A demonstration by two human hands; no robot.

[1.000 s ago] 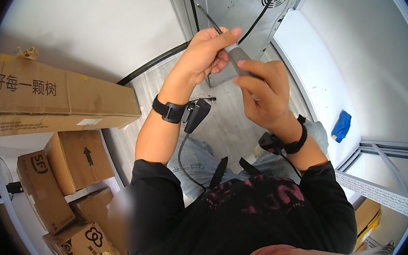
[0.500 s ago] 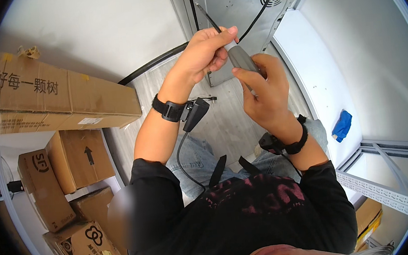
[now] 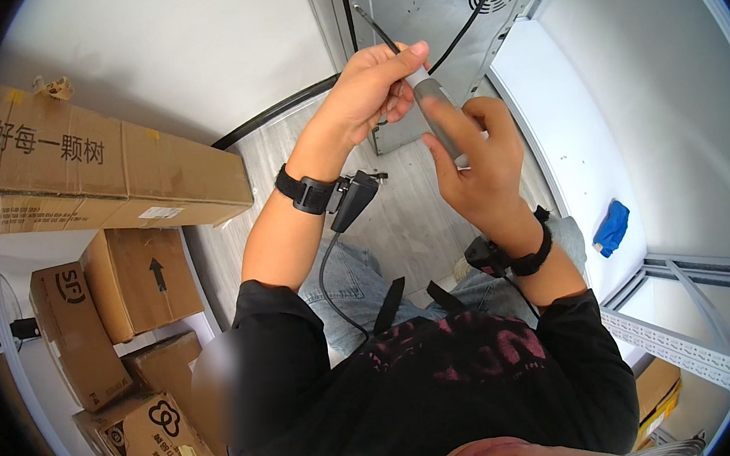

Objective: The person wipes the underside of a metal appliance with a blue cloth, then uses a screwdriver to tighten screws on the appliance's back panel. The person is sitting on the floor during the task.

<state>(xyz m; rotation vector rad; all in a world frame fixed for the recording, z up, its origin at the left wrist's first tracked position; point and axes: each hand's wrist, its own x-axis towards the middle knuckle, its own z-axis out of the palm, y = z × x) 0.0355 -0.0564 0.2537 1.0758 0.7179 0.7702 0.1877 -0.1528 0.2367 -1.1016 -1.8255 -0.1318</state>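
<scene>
A screwdriver [image 3: 436, 104] with a grey handle, a pale collar and a dark shaft points up and to the left, away from me. My left hand [image 3: 375, 90] pinches it around the collar and the base of the shaft, thumb on top. Around the rear of the handle are the fingers of my right hand [image 3: 487, 152]; the index finger is blurred by motion. Beyond the screwdriver's tip stands a grey metal appliance panel [image 3: 416, 15] with a round slotted vent and a black cable across it.
A long cardboard box [image 3: 117, 167] lies to the left, above stacked cartons [image 3: 157, 281]. On the right runs a white ledge [image 3: 563, 115] with a blue crumpled item [image 3: 612, 228] on it. A metal shelf frame [image 3: 678, 331] stands at lower right. Grey wood-look floor [image 3: 408, 224] shows below my hands.
The fingers of my right hand have shifted along the handle, the index finger lifting and straightening. My left hand keeps its pinch, and the screwdriver has hardly moved.
</scene>
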